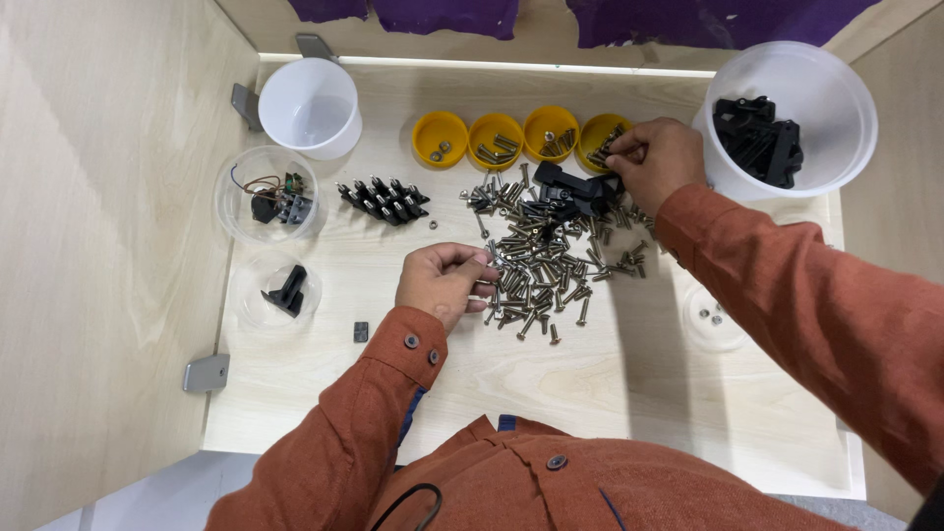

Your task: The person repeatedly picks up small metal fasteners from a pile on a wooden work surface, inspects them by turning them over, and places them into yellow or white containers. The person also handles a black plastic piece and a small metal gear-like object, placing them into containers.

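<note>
The person leans over a pale wooden table (629, 393) with both arms in rust-orange sleeves. The left arm bends in from below, and the left hand (444, 280) rests low over the table, palm turned in. The right arm reaches across from the right side, and the right hand (657, 157) is stretched out further away, up by the cups.

Between the hands lies a big heap of small shiny metal screws (546, 265), spread flat on the table. A black plastic part (575, 189) sits at the top of the heap, just under the right hand. Behind the heap stand four little yellow round cups (521, 136) in a row, each with a few screws or nuts inside. A big clear tub with black plastic parts (787, 118) stands to the right. A white empty cup (310, 106) stands to the left. Near it are a clear round dish with wires and small parts (267, 202), a row of small black clips (385, 200), and a clear dish with one black piece (280, 293). A small clear lid with a few screws (713, 320) lies near the right sleeve.

The left hand's fingers are curled, with the tips pinched on screws at the left edge of the heap. The right hand's fingers are pinched together on some screws, right over the last yellow cup on the right.
</note>
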